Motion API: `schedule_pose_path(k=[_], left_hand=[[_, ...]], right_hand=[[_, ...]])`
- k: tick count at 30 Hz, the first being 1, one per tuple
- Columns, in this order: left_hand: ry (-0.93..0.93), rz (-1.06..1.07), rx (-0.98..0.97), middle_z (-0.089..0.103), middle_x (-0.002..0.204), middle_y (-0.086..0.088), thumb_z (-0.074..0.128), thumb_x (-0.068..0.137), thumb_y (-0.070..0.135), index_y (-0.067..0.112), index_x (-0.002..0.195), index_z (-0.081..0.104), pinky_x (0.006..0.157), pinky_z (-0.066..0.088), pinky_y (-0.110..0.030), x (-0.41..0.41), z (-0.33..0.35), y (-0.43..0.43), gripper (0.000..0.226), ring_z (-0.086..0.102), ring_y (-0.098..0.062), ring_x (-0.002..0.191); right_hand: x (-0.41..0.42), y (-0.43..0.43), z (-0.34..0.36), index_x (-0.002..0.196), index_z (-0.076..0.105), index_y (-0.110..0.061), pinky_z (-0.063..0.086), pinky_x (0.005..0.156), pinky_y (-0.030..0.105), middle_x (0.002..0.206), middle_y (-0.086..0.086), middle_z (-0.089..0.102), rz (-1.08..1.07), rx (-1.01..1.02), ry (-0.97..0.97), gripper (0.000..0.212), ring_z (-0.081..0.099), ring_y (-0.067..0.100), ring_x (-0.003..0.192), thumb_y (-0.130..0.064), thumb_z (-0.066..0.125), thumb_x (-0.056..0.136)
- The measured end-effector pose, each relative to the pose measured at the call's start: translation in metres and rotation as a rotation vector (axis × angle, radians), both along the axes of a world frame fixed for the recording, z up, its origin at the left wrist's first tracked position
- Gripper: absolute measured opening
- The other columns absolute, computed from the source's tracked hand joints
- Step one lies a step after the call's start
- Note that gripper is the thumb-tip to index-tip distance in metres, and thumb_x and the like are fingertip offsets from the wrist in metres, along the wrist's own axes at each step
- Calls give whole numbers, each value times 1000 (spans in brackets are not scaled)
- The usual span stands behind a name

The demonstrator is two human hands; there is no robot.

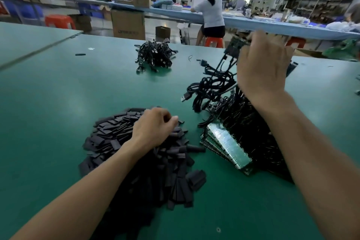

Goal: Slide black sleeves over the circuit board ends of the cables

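The left hand [153,124] lies knuckles-up on the pile of black sleeves [148,165] at the near middle of the green table [58,103]; its fingers are curled down into the pile, thumb tip against forefinger, but whether a sleeve is caught between them cannot be told. The right hand [263,64] is raised above the table to the right; its fingers are curled round a circuit board [236,46] (blurred, partly hidden by the hand), from which black cables [214,84] hang in loops down to the table, a USB plug [186,97] sticking out to the left. Under the right forearm, just beside the sleeves, lies a fanned stack of boards [228,146] with cables attached; farther back sits a separate bundle of cables [153,56]; one loose sleeve [80,54] lies well apart at far left.
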State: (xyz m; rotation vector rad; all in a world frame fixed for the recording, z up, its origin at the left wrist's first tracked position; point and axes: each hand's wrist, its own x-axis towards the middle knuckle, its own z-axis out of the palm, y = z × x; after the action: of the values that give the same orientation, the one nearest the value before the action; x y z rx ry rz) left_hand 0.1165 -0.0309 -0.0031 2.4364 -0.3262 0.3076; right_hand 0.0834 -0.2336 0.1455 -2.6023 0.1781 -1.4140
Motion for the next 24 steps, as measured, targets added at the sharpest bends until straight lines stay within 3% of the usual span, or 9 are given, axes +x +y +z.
schedule_pose_path(k=[5, 9, 11, 16, 19, 24], left_hand=[[2, 42, -208, 62, 59, 7, 60, 95, 38, 20, 68, 60, 55, 45, -29, 22, 2, -6, 33, 57, -12, 54], [14, 99, -340, 68, 74, -4, 49, 102, 24, 14, 86, 60, 69, 53, -42, 28, -10, -5, 21, 64, -24, 70], [-3, 93, -441, 69, 79, -5, 47, 103, 19, 14, 93, 60, 69, 53, -42, 28, -12, -5, 17, 65, -24, 73], [-158, 35, -401, 55, 81, 10, 57, 100, 29, 28, 86, 56, 61, 38, -12, 25, -1, -5, 14, 51, 0, 67], [-89, -109, -566, 58, 75, 9, 64, 96, 30, 30, 87, 59, 56, 42, -12, 25, 6, -8, 11, 51, 1, 59], [-34, -223, -596, 62, 100, 9, 71, 91, 40, 30, 113, 59, 62, 51, -23, 26, 6, -14, 27, 55, -5, 64]], right_hand=[[13, 18, -26, 89, 45, -16, 15, 77, 35, 83, 2, 46, 75, -124, 92, 13, 35, 20, 86, -24, 35, 93], [20, 14, -66, 104, 55, -10, 17, 77, 35, 96, 5, 51, 90, -226, 245, 19, 41, 24, 94, -18, 40, 94], [27, 9, -78, 113, 55, -10, 16, 79, 35, 106, 6, 53, 69, -257, 322, 23, 41, 26, 102, -12, 41, 95], [42, 4, -81, 123, 57, -8, 17, 80, 36, 111, 9, 54, -36, -242, 339, 43, 41, 29, 108, 8, 41, 86], [40, 9, -78, 116, 61, -8, 11, 77, 34, 108, 10, 58, -24, -188, 252, 29, 45, 29, 105, -5, 46, 91], [33, 19, -90, 99, 56, -19, 13, 77, 33, 91, -1, 60, 234, -140, 324, 17, 50, 22, 94, -33, 49, 94]])
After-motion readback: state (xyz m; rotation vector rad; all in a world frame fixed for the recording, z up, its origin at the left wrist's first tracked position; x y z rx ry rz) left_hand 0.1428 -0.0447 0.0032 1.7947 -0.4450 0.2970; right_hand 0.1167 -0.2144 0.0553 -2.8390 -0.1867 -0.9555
